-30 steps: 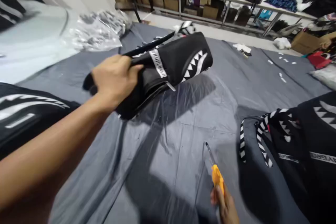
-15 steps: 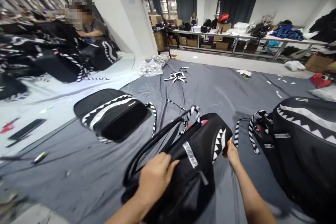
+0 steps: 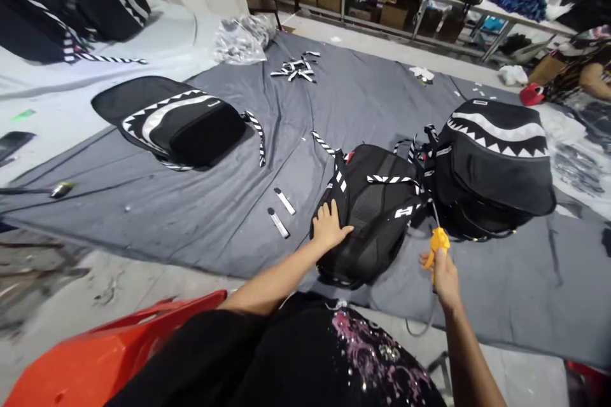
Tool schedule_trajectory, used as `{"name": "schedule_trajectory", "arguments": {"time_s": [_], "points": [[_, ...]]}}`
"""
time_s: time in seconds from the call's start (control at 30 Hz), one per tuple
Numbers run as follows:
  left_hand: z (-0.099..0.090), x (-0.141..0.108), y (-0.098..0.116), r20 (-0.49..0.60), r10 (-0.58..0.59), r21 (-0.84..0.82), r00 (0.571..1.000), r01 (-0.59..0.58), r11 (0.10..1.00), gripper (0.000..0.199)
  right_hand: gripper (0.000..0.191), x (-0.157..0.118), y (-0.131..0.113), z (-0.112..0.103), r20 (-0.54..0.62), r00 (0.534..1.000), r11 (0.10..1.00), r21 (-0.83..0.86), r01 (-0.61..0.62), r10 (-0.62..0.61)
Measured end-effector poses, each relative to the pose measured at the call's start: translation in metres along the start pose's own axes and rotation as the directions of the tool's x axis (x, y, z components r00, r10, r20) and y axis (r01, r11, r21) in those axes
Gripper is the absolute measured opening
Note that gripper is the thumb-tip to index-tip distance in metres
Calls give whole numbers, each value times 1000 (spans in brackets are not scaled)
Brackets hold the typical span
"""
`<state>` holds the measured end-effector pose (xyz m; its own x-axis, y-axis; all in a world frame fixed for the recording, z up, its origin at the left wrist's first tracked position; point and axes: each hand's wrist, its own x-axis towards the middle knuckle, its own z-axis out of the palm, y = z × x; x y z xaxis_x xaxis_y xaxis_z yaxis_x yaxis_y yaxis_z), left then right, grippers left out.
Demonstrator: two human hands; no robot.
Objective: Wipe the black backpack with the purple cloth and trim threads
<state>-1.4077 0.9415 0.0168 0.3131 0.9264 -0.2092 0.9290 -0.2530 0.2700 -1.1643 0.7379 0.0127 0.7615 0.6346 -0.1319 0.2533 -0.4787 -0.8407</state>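
A black backpack point(image 3: 377, 203) lies with its padded back and striped straps facing up. My left hand point(image 3: 328, 227) rests flat on its left side, fingers spread, holding nothing. In my right hand point(image 3: 445, 276), closed around its grip, is an orange air blow gun point(image 3: 438, 243) with a long thin metal nozzle. The nozzle points up toward the right edge of the backpack, near a strap end; I cannot tell whether it touches. A thin hose hangs below the hand. Just right of it stands another black backpack point(image 3: 496, 172) with a white shark-mouth print.
The grey cloth point(image 3: 229, 216) covers the table. On it lie a third shark-mouth backpack point(image 3: 181, 121), two white zip-pull tags point(image 3: 278, 222) and a pile of striped strips point(image 3: 296, 68). A red-orange chair point(image 3: 95, 356) stands at lower left. Another person's arm point(image 3: 596, 81) shows at far right.
The backpack has been turned over, from shark-mouth side to back panel up. My left hand went from gripping it to lying flat. The view has tilted down, and the blow gun shows clearly.
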Motion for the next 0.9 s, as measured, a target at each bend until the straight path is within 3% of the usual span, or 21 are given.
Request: {"name": "schedule_trajectory", "arguments": {"time_s": [0.07,0.13,0.27,0.37,0.47,0.57,0.73,0.9], "points": [[14,-2,-2,29,-25,18,999,25,1000,85,64,-14,-11,-8,83,997,1000,-30,-3,5],[16,-15,-14,26,-41,20,999,41,999,75,61,-25,-26,-11,267,963,996,-86,0,23],[-3,-60,-56,33,-96,23,995,95,995,66,56,-45,-53,-6,649,755,982,-183,41,89],[-10,-78,-60,-56,-85,50,995,88,995,72,55,-49,-72,4,738,675,977,-157,142,21],[-1,-63,-37,-131,5,74,991,5,997,78,52,-41,-86,17,730,682,955,-169,244,-45],[16,-40,-19,-111,60,36,992,-56,998,71,46,-27,-95,30,724,690,914,-276,299,-6],[35,-18,-27,-59,76,-83,995,-81,993,72,43,-6,-104,55,675,738,798,-450,401,9],[41,-10,-32,-7,54,-237,998,-54,970,73,38,1,-118,72,693,720,731,-515,447,48]]}}
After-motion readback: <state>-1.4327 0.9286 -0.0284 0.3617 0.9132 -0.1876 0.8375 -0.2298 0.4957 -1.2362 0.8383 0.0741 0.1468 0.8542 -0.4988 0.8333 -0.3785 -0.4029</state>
